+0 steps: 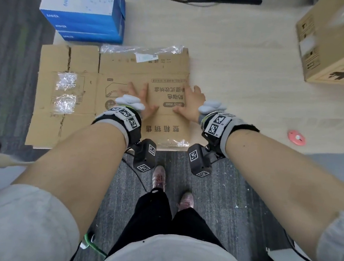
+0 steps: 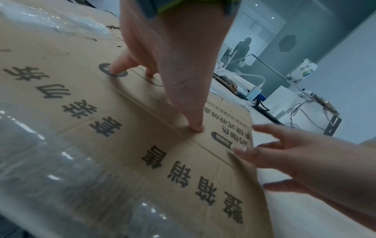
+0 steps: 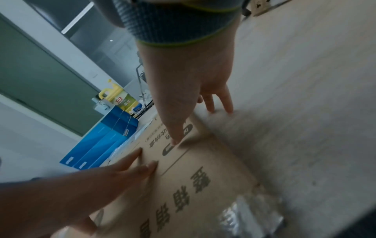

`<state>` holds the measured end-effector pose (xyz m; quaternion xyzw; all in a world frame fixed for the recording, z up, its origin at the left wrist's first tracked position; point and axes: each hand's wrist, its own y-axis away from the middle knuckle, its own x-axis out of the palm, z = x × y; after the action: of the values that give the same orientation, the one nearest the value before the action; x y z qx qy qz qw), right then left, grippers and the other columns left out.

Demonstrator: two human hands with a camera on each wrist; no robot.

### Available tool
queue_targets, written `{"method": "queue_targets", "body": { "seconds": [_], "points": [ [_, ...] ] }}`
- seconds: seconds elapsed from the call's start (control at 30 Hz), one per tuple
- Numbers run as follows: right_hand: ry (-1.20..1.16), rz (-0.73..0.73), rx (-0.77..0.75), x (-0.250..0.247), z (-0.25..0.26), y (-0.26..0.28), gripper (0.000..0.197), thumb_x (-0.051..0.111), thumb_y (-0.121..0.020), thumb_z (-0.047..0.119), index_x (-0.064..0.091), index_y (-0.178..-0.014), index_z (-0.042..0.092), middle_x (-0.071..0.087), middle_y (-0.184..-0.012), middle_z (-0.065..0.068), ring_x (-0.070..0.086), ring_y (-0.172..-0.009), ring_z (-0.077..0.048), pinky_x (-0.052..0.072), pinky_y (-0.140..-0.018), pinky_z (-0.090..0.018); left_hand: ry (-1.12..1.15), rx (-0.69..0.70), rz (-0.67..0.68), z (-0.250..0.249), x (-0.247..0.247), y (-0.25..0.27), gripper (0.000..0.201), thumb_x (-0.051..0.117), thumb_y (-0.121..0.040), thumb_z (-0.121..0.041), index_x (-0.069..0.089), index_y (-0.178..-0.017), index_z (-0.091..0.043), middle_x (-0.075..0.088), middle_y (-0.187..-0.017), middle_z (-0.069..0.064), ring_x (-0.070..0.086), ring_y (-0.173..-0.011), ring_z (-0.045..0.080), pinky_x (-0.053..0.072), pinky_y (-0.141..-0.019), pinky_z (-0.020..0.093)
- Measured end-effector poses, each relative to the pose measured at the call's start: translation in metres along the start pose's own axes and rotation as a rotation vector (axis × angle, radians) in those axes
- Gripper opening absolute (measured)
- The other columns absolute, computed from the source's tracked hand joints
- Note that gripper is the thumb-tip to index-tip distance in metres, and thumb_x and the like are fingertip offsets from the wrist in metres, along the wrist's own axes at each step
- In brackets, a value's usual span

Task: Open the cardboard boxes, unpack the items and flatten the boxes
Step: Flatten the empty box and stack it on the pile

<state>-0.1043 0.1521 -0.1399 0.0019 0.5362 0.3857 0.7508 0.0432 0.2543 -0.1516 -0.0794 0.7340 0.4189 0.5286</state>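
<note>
Head view shows the flattened cardboard box [image 1: 142, 98] lying on the pale floor, just in front of the stack of blue boxes [image 1: 83, 12] and well apart from the still-sealed carton [image 1: 336, 47] off to that stack's right. Beside it, on the side nearer the dark carpet, lies a second flattened sheet [image 1: 65, 98], touching or slightly under it; I cannot tell which.

Both hands lie flat on the printed panel. The left hand [image 1: 140, 100] has its fingers spread and straight, fingertips [image 2: 196, 127] pressing the board. The right hand [image 1: 190, 102] is spread likewise at the panel's edge farthest from the blue stack, some fingers reaching past the edge toward the floor.

Judging by its look, the board is light and stiff across the panels but springy at the creases, so it probably wants to lift again once released. The clear tape [image 1: 145, 50] along the flap nearest the blue stack looks slick, a poor spot to hold. Pressing beside the fold lines, or gripping a bare long edge, seems the surest way to handle it.
</note>
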Motion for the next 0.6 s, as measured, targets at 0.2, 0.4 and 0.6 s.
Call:
{"method": "queue_targets", "body": {
  "seconds": [0.2,0.4,0.6],
  "points": [
    [-0.153,-0.002,0.023,0.011,0.027,-0.006,0.092,0.069,-0.085,0.029,0.008,-0.151,0.013,0.046,-0.129,-0.018,0.051,-0.117,-0.032,0.043,-0.099,-0.04,0.028,-0.009,0.038,0.022,0.0,0.019,0.097,0.049,-0.084,-0.069,-0.01,-0.152,-0.032,-0.023,-0.157,0.01,-0.017,-0.142,0.045,-0.003,-0.112,0.06],
    [-0.436,-0.094,-0.131,0.014,0.048,0.004,0.095,0.083,-0.07,0.026,0.023,-0.141,0.006,0.055,-0.127,-0.01,0.058,-0.111,-0.02,0.045,-0.089,-0.021,0.201,-0.078,-0.071,0.028,-0.026,0.008,0.088,0.044,-0.083,-0.074,0.035,-0.141,-0.008,0.038,-0.141,0.023,0.039,-0.128,0.042,0.032,-0.105,0.051],
    [-0.457,-0.231,-0.278,-0.016,0.064,0.017,0.083,0.078,-0.075,0.013,0.025,-0.138,0.005,0.049,-0.133,-0.011,0.054,-0.112,-0.017,0.037,-0.084,-0.013,0.326,0.008,-0.289,0.008,-0.061,0.013,0.091,0.038,-0.078,-0.081,0.028,-0.143,-0.017,0.033,-0.139,0.021,0.041,-0.124,0.04,0.034,-0.104,0.051]
  ]
}}
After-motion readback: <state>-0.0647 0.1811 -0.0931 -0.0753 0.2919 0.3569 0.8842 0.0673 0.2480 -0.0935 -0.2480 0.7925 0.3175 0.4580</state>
